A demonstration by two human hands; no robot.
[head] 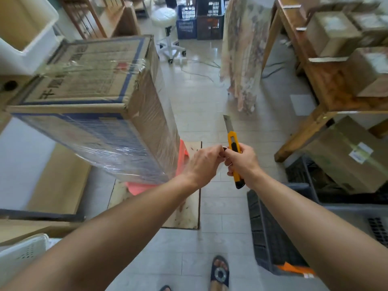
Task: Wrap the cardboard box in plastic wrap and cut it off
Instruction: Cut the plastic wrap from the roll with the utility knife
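Already sheathed in clear plastic wrap [117, 152] along its lower half, with a looser band across its top, one tall cardboard box [88, 101] stood on a pink stool [183, 151] at the onlooker's left, a little ahead of the person's hands. The wrapping, by the look of it, was largely done — what remained was the cut. The person's right hand [243, 162] was closed around a single yellow utility knife [234, 152], its blade [227, 122] extended and pointing up and away, while the left hand [202, 162] pinched something at the knife's midsection; whether that was a tail of film or the slider could not be made out, and no roll of wrap showed anywhere in view. No film could be seen running from the box to the hands, so whether the sheet was already severed stayed uncertain. Counted in the room: one wrapped box, one knife, two bare hands, one stool beneath the box, one white wheeled stool [165, 24] at the back — and several plain cartons on the wooden shelves [327, 85] at right.
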